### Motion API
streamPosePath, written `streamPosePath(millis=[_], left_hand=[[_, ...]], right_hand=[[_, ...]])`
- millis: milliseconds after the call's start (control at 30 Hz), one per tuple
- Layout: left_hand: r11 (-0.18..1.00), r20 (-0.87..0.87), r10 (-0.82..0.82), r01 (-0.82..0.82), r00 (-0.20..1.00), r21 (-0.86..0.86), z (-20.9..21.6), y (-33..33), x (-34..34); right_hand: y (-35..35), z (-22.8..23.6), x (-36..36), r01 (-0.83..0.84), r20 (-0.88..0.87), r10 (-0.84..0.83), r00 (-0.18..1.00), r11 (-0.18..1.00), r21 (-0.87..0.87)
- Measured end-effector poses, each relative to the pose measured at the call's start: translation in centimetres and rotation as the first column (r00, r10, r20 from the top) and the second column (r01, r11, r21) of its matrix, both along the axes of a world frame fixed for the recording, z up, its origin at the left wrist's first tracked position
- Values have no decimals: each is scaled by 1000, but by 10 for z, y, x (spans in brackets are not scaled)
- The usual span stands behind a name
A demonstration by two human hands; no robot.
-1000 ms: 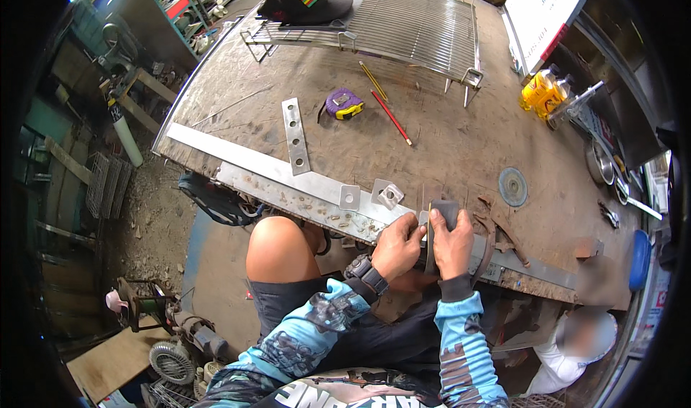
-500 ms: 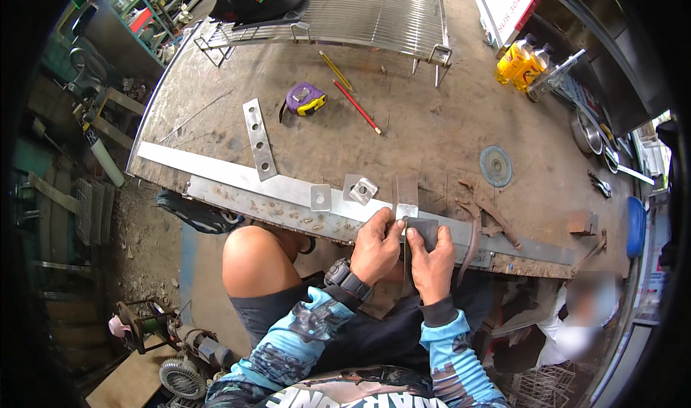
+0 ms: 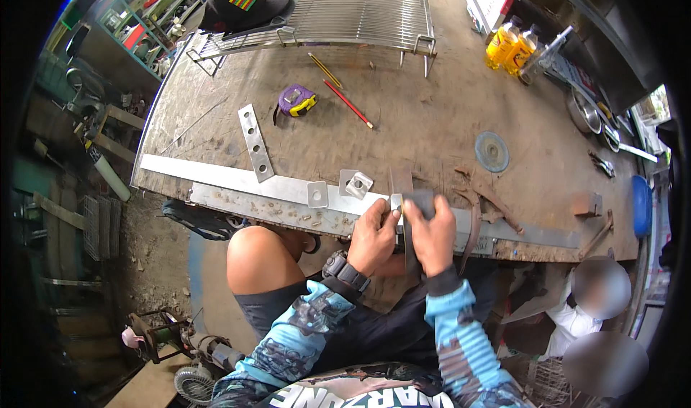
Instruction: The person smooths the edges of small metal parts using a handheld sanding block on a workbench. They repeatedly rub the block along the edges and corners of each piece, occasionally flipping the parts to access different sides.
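My left hand (image 3: 373, 237) pinches a small shiny metal plate (image 3: 396, 201) at the table's front edge. Right beside it, my right hand (image 3: 434, 241) grips a dark grey flat sheet (image 3: 421, 202), perhaps sandpaper, smeared by motion. The sheet is close to the plate's right edge; whether they touch I cannot tell. Left of my hands lie a square metal plate with a hole (image 3: 317, 195) and a bent metal piece with a hole (image 3: 358, 186) on another plate. A metal strip with several holes (image 3: 255, 140) rests farther left.
A long metal bar (image 3: 216, 177) runs along the edge of the wooden table (image 3: 410, 134). Behind are a tape measure (image 3: 297, 101), two pencils, and a wire rack (image 3: 353, 16) with a cap. Rusty tongs (image 3: 497, 210) and a round disc (image 3: 492, 152) lie right. People sit at lower right.
My right hand has shifted slightly upward with the dark sheet and is now blurred. The small plate shows more plainly in my left fingers. The whole view has shifted a little.
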State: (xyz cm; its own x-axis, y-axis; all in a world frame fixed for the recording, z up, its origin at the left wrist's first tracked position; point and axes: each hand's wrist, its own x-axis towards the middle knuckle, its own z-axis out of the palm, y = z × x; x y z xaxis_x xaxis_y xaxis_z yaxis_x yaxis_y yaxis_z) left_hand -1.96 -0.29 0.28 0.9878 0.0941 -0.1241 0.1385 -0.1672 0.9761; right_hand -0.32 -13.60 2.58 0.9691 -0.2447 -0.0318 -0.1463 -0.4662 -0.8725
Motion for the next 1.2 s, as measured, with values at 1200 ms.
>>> streamPosePath(millis=[1200], left_hand=[[995,-1,95,-95,996,-20,3,-8,-1]], right_hand=[[7,-6,31,-34,48,31,998,996,77]])
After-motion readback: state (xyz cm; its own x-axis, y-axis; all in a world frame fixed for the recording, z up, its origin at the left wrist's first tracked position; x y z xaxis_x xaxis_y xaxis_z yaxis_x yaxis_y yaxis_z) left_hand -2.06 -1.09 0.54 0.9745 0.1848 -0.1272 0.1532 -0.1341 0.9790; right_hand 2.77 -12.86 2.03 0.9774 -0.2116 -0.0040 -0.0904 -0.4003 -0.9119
